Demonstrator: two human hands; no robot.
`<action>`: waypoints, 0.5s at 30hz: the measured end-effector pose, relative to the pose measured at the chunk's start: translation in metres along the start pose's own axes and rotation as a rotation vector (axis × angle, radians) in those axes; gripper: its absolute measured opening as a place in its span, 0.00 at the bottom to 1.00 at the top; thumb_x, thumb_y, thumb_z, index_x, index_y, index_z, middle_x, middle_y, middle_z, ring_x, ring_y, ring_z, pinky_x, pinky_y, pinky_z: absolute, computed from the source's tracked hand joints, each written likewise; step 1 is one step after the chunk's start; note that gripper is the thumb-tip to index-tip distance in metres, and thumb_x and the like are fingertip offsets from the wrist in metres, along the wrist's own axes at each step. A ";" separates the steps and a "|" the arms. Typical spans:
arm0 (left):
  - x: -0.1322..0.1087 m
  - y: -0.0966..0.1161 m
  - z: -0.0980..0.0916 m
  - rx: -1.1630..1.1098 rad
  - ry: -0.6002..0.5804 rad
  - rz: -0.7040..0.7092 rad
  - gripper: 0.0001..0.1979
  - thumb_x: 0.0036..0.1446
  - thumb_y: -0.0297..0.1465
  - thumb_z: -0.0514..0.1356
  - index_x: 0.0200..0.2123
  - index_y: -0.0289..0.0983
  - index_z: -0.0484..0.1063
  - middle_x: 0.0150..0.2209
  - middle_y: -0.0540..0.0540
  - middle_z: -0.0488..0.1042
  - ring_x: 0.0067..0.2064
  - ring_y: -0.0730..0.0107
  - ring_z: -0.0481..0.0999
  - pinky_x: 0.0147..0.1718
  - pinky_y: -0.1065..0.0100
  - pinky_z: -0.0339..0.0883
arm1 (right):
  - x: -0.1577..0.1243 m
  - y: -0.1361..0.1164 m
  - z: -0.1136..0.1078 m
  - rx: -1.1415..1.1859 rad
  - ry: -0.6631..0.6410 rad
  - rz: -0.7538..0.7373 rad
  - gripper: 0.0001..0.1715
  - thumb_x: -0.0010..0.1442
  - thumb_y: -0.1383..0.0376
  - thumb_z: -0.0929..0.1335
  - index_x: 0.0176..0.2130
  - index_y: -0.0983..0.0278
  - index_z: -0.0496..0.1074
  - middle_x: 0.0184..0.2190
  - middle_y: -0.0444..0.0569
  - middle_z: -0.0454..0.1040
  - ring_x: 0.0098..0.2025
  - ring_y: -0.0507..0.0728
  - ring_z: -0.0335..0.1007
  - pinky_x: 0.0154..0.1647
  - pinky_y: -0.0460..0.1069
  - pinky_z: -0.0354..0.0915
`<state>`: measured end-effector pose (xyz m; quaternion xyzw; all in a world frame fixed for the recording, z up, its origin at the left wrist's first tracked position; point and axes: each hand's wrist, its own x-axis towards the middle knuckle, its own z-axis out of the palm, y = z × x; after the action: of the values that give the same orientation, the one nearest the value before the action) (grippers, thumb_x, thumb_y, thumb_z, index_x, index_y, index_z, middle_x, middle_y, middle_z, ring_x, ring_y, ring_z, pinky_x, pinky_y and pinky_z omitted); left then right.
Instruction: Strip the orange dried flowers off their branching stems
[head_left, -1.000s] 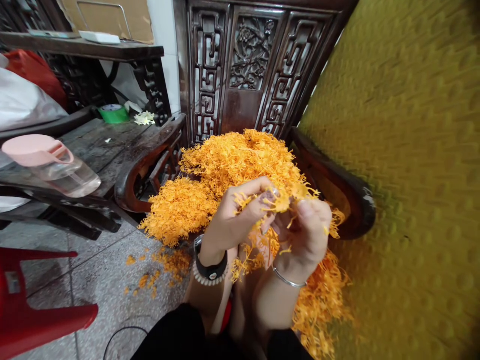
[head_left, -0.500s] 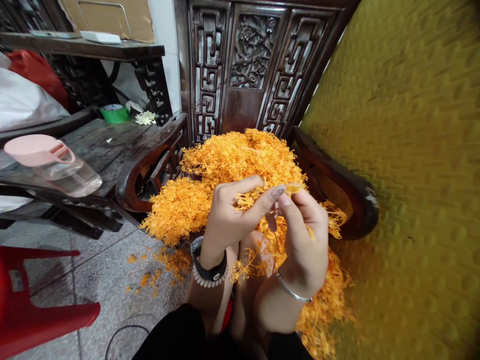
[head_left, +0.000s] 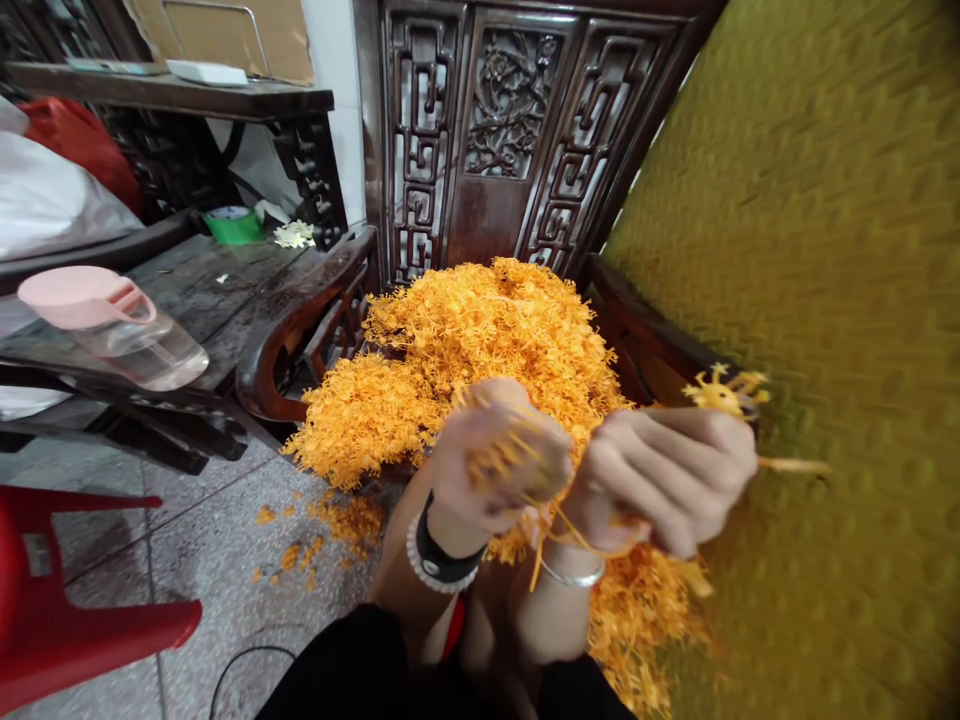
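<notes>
A large heap of orange branching sprigs (head_left: 480, 320), like artificial flower pieces, fills the seat of a carved wooden chair (head_left: 487, 215). In front of it, my left hand (head_left: 487, 465) is curled round a bunch of orange sprigs, blurred by motion. My right hand (head_left: 667, 475) is closed, with a spiky orange sprig (head_left: 721, 392) sticking out above its knuckles and a thin stem poking out to the right. Thin orange strands (head_left: 574, 535) hang between the two hands. More orange sprigs (head_left: 645, 620) lie below my right wrist.
To the left, a dark wooden bench (head_left: 225, 270) bears a pink-lidded bottle (head_left: 142, 335) lying tilted and a roll of green tape (head_left: 234, 226). A red stool (head_left: 45, 600) stands on the floor, near orange scraps (head_left: 300, 555) and a black cable (head_left: 244, 660). A yellow textured surface (head_left: 847, 300) rises at right.
My hands were pinching together over the heap; now they are lower and farther apart. My right hand has moved right and turned knuckles up, and my left has rolled over with its bunch.
</notes>
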<state>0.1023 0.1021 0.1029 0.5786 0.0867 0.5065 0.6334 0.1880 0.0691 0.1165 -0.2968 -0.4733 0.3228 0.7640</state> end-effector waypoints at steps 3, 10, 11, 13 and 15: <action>0.004 0.002 -0.008 -0.226 0.144 0.149 0.27 0.55 0.57 0.44 0.19 0.40 0.54 0.08 0.58 0.42 0.10 0.79 0.43 0.07 0.74 0.43 | 0.002 0.005 -0.006 0.075 -0.049 -0.105 0.31 0.59 0.50 0.55 0.14 0.61 0.40 0.07 0.31 0.24 0.07 0.40 0.20 0.09 0.39 0.34; 0.007 0.007 -0.020 0.077 0.086 0.040 0.18 0.58 0.38 0.57 0.20 0.37 0.58 0.19 0.54 0.54 0.20 0.79 0.53 0.17 0.73 0.49 | -0.004 0.009 -0.021 -0.127 -0.468 0.180 0.24 0.61 0.61 0.60 0.17 0.63 0.51 0.13 0.37 0.47 0.14 0.44 0.43 0.14 0.43 0.43; 0.007 0.008 -0.022 0.181 0.075 0.055 0.18 0.58 0.38 0.56 0.20 0.37 0.57 0.19 0.54 0.53 0.21 0.79 0.53 0.19 0.72 0.49 | -0.005 0.008 -0.022 -0.223 -0.468 0.194 0.24 0.62 0.61 0.61 0.17 0.63 0.50 0.13 0.37 0.46 0.15 0.44 0.43 0.15 0.44 0.42; 0.008 0.009 -0.026 0.405 0.039 0.101 0.18 0.59 0.37 0.55 0.20 0.37 0.56 0.19 0.54 0.51 0.22 0.77 0.53 0.21 0.71 0.49 | -0.004 0.004 -0.024 -0.422 -0.482 0.215 0.25 0.62 0.61 0.62 0.17 0.63 0.51 0.14 0.37 0.47 0.16 0.45 0.42 0.16 0.44 0.42; 0.009 0.009 -0.029 0.588 -0.005 0.134 0.17 0.59 0.37 0.55 0.21 0.37 0.56 0.19 0.54 0.51 0.22 0.76 0.53 0.22 0.70 0.48 | -0.001 0.001 -0.025 -0.590 -0.503 0.222 0.23 0.62 0.61 0.62 0.18 0.64 0.55 0.14 0.38 0.50 0.17 0.45 0.44 0.17 0.44 0.44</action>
<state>0.0812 0.1262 0.1053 0.7429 0.1897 0.4988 0.4041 0.2103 0.0654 0.1060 -0.4642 -0.6829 0.3162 0.4670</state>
